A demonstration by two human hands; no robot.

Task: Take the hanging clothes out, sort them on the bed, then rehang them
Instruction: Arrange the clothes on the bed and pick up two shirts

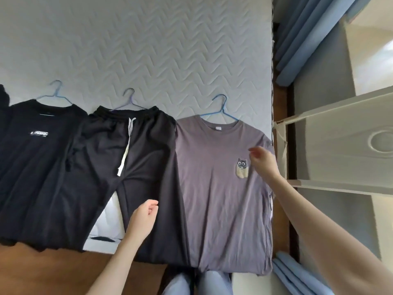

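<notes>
Three garments on hangers lie side by side on the quilted white bed (148, 50). A black T-shirt (38, 167) with white lettering is at the left, black drawstring trousers (131, 167) are in the middle, and a grey-purple T-shirt (219, 188) with a cat patch is at the right. My left hand (143, 218) hovers over the trousers' right leg, fingers loosely curled, holding nothing. Over the grey shirt's right shoulder, beside the cat patch, is my right hand (263, 162), its fingers bent and empty. Blue hanger hooks (220, 103) stick out above each collar.
A white wardrobe door (344, 141) stands open at the right, close to the bed's edge. Blue curtains (302, 39) hang at the upper right, with more blue fabric (297, 275) at the lower right. Brown floor (53, 271) shows below the bed. My knees (200, 282) are at the bottom.
</notes>
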